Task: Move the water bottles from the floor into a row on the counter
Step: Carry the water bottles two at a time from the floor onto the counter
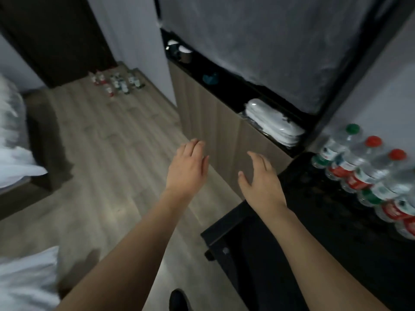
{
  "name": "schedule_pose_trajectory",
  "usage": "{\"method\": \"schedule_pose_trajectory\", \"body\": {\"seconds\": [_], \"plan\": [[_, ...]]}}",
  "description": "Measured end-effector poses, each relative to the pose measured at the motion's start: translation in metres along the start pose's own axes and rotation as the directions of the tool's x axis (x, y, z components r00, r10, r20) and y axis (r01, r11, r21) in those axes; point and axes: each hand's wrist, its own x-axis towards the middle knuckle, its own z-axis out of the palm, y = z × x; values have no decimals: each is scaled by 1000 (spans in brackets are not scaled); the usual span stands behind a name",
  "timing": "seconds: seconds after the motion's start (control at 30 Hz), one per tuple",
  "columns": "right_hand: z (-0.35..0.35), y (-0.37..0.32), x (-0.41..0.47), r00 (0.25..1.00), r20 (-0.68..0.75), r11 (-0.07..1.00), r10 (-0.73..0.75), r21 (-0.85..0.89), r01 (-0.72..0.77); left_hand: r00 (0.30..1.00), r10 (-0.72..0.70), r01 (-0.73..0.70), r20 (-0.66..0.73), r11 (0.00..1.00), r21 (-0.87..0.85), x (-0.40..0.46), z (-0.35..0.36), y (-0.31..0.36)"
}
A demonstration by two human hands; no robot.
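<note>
Several water bottles point(118, 83) with red and green labels stand clustered on the wooden floor far off, near a dark door. More bottles point(368, 173) with red and green caps stand in a row on the black counter point(325, 212) at the right. My left hand point(187, 168) and my right hand point(261, 179) are stretched out in front of me at mid-frame, fingers relaxed, holding nothing. Both hands hover over the floor beside the counter's left corner, far from the floor bottles.
A wooden cabinet point(213, 122) runs along the right, with folded white towels point(274, 123) and cups point(183, 52) on its dark shelf. A bed with white bedding point(13, 140) lies to the left. The wooden floor point(107, 142) stretches toward the door.
</note>
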Motion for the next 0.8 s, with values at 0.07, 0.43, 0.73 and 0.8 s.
{"method": "schedule_pose_trajectory", "body": {"seconds": [0.07, 0.43, 0.73, 0.8], "plan": [[27, -40, 8, 998, 40, 999, -42, 6, 42, 998, -64, 64, -24, 998, 11, -10, -22, -46], [159, -231, 36, 938, 214, 961, -273, 9, 277, 927, -331, 347, -174, 936, 67, -76, -123, -251], [244, -295, 103, 887, 290, 933, -360, 95, 348, 900, -396, 417, -183, 905, 90, -54, -140, -350], [266, -309, 132, 881, 284, 926, -378, 118, 360, 901, -388, 412, -191, 905, 106, -31, -142, -378]]}}
